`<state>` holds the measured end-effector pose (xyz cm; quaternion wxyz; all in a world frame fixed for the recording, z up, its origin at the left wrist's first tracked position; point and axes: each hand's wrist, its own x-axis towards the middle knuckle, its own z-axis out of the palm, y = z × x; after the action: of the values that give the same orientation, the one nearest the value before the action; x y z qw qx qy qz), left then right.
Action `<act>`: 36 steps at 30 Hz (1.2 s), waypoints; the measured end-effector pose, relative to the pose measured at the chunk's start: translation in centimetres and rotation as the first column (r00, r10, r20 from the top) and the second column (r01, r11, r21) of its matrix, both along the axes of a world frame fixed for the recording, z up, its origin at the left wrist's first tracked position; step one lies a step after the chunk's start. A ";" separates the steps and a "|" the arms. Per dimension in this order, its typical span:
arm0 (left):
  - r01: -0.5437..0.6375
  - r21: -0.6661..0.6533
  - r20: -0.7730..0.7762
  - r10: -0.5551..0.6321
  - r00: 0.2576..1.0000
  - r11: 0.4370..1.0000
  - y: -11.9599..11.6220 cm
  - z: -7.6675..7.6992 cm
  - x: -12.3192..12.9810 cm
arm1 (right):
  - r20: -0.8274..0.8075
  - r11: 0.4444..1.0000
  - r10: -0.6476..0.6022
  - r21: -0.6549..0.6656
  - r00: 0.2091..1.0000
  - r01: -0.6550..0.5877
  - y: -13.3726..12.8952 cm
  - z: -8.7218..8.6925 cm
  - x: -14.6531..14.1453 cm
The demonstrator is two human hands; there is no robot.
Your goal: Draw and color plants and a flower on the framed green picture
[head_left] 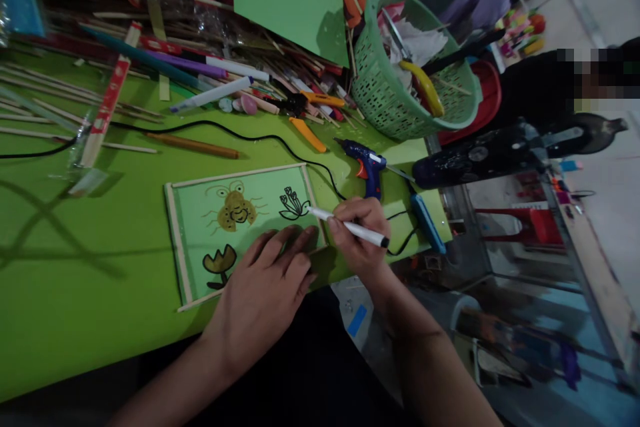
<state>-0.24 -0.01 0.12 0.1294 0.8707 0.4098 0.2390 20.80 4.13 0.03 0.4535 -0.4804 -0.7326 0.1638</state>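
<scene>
A white marker pen point(365, 233) with a dark end is pinched in my right hand point(361, 230). Its tip meets a black-outlined flower drawing point(295, 205) at the right side of a green card point(270, 180). Thin wooden sticks point(179, 247) frame the card along its edges. My left hand point(273, 270) lies flat over the card's lower part, fingers stretched out, and covers some of it. A brown beetle drawing point(235, 211) is at the card's upper middle, and a brown tulip drawing point(220, 260) is at lower left.
A blue glue gun point(367, 163) lies beyond my right hand, near orange-handled pliers point(307, 133). A black cable point(215, 123) crosses the green table point(100, 320). Behind stand a green basket point(370, 80) and piled sticks and pens. A person in dark clothing point(535, 90) is at right.
</scene>
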 end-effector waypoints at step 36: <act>-0.312 -0.102 -0.471 0.230 0.851 0.945 13.8 4.1 -4.5 | -0.457 0.980 -0.028 -0.188 0.889 -0.065 1.9 0.7 1.2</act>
<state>-4.70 13.83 4.21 0.0710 0.8208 0.5668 0.0085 22.02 6.07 0.76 0.5614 -0.4640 -0.5899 0.3486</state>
